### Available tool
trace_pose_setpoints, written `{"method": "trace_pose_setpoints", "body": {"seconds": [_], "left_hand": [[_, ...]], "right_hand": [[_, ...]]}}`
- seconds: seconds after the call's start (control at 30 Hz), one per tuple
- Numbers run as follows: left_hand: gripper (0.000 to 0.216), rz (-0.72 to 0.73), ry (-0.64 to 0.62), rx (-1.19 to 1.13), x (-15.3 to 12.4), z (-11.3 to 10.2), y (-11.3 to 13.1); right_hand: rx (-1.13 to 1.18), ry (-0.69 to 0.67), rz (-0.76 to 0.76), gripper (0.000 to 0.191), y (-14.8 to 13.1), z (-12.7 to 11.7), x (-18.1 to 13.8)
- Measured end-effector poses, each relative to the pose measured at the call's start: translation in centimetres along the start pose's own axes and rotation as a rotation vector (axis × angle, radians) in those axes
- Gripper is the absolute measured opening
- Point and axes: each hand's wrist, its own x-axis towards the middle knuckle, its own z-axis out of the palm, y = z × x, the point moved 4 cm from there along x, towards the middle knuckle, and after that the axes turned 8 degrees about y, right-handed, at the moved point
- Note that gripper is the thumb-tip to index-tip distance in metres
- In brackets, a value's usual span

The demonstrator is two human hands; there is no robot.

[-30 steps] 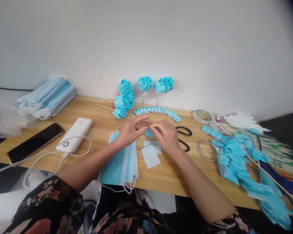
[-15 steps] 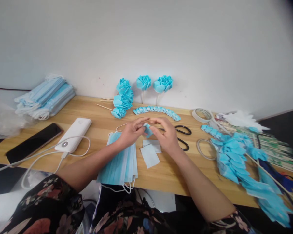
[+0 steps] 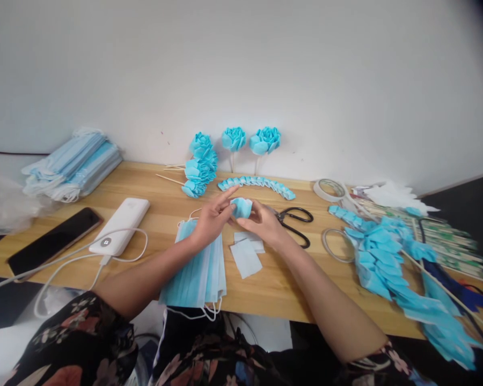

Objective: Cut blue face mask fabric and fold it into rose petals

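A bare left hand (image 3: 212, 221) and right hand (image 3: 266, 222) pinch a small, cupped piece of light-blue fabric (image 3: 242, 208) between them, above the pale wooden table (image 3: 273, 297).

From where I stand, the left thumb presses the piece's left edge, forefinger raised, while the right thumb and fingers grip its right side; two flat, pale-blue fabric rectangles (image 3: 246, 260) lie overlapping just nearer, pleated blue face masks (image 3: 192, 271) are piled to the left, black-handled scissors (image 3: 280, 216) lie right of the right hand, and a curved strip of folded blue fabric (image 3: 261, 184) rests beyond.
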Motion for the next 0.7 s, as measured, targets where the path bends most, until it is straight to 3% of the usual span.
{"method": "trace_pose_setpoints", "body": {"seconds": [0.27, 0.43, 0.7], "left_hand": [[0.052, 0.024, -0.074, 0.054, -0.6, 0.5, -0.3], [0.051, 0.003, -0.065, 0.061, -0.2, 0.1, -0.2], [0.056, -0.125, -0.027, -0.156, 0.6, -0.5, -0.8]], "right_hand": [[-0.104, 0.153, -0.031, 0.017, -0.7, -0.1, -0.1], [-0.027, 0.186, -0.040, 0.014, -0.8, -0.8, -0.1], [-0.006, 0.243, -0.026, 0.012, -0.8, -1.8, 0.1]]}}
